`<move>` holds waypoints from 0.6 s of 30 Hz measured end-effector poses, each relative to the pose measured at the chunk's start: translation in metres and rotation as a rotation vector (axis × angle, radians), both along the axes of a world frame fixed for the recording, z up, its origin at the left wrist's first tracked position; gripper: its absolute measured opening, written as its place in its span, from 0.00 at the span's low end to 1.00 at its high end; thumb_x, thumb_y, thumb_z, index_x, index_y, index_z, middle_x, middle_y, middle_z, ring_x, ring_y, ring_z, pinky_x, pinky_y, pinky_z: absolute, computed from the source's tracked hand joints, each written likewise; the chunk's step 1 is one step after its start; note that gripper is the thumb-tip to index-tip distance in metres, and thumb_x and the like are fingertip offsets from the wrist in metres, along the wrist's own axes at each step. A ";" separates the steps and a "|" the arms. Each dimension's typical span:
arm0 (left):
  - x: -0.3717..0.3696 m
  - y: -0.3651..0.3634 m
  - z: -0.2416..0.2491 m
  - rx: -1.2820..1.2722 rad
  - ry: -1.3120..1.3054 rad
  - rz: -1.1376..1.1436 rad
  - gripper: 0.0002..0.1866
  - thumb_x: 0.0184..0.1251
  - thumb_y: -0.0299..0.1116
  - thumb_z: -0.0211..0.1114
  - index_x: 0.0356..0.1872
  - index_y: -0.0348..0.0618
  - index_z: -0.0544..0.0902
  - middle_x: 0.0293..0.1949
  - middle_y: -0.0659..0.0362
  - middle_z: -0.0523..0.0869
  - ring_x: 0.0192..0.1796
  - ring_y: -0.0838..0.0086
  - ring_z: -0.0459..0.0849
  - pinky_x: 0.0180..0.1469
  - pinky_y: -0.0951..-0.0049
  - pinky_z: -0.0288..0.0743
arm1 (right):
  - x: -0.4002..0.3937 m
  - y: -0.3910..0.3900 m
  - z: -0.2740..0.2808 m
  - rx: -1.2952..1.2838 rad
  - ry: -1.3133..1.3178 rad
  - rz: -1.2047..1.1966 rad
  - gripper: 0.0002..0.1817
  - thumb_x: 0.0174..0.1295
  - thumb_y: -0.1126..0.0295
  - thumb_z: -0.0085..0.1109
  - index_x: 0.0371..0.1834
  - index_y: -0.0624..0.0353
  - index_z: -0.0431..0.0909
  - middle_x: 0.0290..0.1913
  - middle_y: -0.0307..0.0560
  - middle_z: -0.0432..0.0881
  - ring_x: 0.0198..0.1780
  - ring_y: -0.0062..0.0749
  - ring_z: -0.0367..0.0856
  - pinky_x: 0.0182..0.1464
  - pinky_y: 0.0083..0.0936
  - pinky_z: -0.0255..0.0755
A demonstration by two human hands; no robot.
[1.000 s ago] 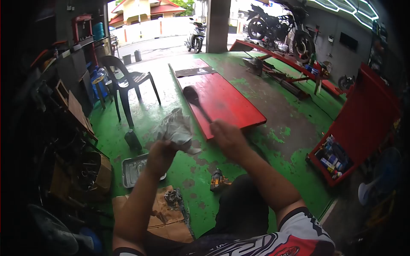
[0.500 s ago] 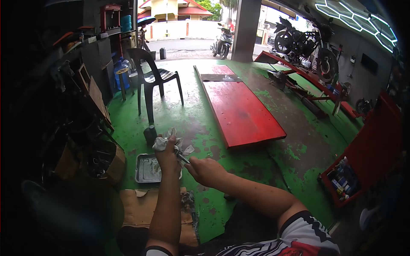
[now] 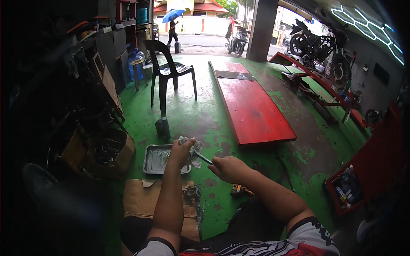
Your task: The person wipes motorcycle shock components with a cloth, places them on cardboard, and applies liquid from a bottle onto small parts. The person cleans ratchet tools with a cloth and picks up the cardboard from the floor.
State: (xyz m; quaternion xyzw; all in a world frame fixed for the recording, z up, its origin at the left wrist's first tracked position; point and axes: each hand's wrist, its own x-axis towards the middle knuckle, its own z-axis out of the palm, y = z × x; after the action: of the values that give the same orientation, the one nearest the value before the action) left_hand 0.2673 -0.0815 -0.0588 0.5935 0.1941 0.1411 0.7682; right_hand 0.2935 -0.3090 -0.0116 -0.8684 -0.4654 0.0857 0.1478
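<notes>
My left hand (image 3: 182,152) is closed round a crumpled whitish rag (image 3: 197,150), which wraps one part of a thin metal rod (image 3: 203,158). The rod's other end is gripped in my right hand (image 3: 230,169), fingers curled round it. What sits inside the rag is hidden. Beneath and left of my hands, a metal tray (image 3: 154,161) with some liquid or residue lies on the green floor. A dark bottle (image 3: 162,128) stands just behind the tray. Flattened cardboard (image 3: 137,199) lies nearer to me, under my left forearm.
A red lift platform (image 3: 260,113) lies ahead, with a dark plastic chair (image 3: 164,72) to its left. At right are a raised motorcycle (image 3: 320,47) and a red bin of bottles (image 3: 347,187). A cardboard box (image 3: 121,155) stands left. An orange-black item (image 3: 239,190) lies below my right hand.
The view has shifted, so the surroundings sit further right. My right hand has drawn away from my left, and more of the rod shows between them. A person with a blue umbrella is more visible outside.
</notes>
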 end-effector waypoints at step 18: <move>0.011 -0.052 0.004 -0.542 -0.688 0.133 0.30 0.78 0.55 0.59 0.62 0.36 0.77 0.49 0.54 0.87 0.49 0.68 0.87 0.45 0.66 0.85 | 0.013 -0.010 -0.028 0.539 0.611 0.017 0.20 0.79 0.54 0.52 0.36 0.61 0.73 0.25 0.41 0.73 0.29 0.23 0.69 0.33 0.29 0.68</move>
State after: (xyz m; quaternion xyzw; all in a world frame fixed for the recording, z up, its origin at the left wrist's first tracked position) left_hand 0.2782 -0.1335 -0.0546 0.2754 -0.0051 0.3233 0.9053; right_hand 0.3066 -0.3195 -0.0397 -0.7293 -0.4131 0.2159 0.5008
